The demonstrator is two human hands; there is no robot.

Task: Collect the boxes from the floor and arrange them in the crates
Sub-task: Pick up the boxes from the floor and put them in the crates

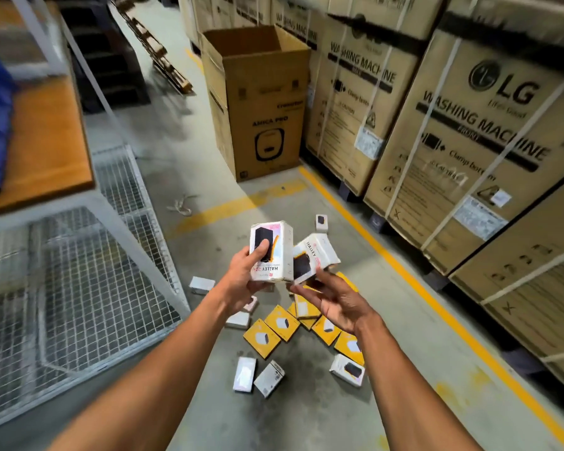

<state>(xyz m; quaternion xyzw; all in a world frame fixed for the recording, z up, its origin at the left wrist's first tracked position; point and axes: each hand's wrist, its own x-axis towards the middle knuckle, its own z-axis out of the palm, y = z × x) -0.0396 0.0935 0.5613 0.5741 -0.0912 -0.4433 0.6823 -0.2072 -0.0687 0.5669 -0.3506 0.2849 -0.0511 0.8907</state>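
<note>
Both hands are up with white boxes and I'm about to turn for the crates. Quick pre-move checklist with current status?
1. Left hand grips upright white box, thumb on its face: ok.
2. Right hand grip on tilted white box: cannot tell; fingers look loose.
3. The two held boxes touch or are apart: cannot tell.
4. Floor cleared: not ok; yellow boxes and small white boxes remain.
5. Crate in view: not ok; only wire-mesh rack and open carton.
</note>
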